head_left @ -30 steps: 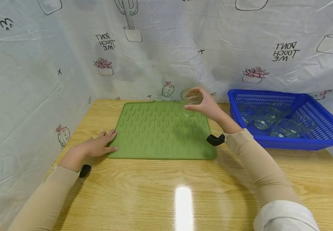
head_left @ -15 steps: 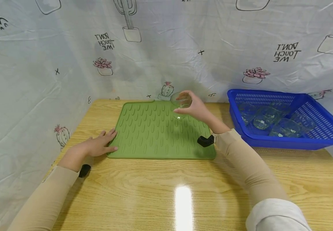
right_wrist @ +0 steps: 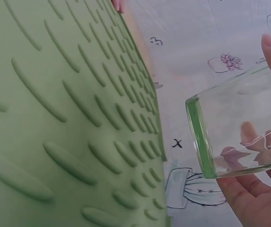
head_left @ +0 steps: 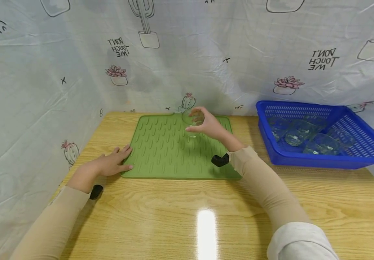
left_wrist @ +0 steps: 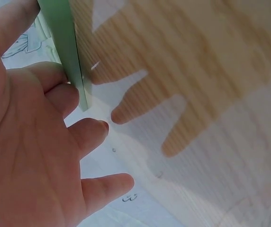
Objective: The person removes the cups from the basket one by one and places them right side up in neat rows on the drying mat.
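A clear drinking glass (right_wrist: pixel 225 125) is in my right hand (head_left: pixel 209 124), which grips it with thumb and fingers round its sides. In the head view it is over the back middle of a green ridged mat (head_left: pixel 161 151). The right wrist view shows the glass's thick base apart from the mat's surface. My left hand (head_left: pixel 110 163) rests at the mat's left edge, its fingers spread. From the left wrist its palm side shows, with fingertips near the green edge (left_wrist: pixel 64 42).
On the right stands a blue plastic basket (head_left: pixel 303 160) with several clear glasses (head_left: pixel 323 144) lying in it. The mat lies on a shiny wooden table (head_left: pixel 161 213). A white curtain (head_left: pixel 187 47) printed with cacti hangs behind and at the left.
My right hand has carried the glass leftward over the mat, and both appear slightly lower in the head view. The left hand has kept its place at the mat's edge.
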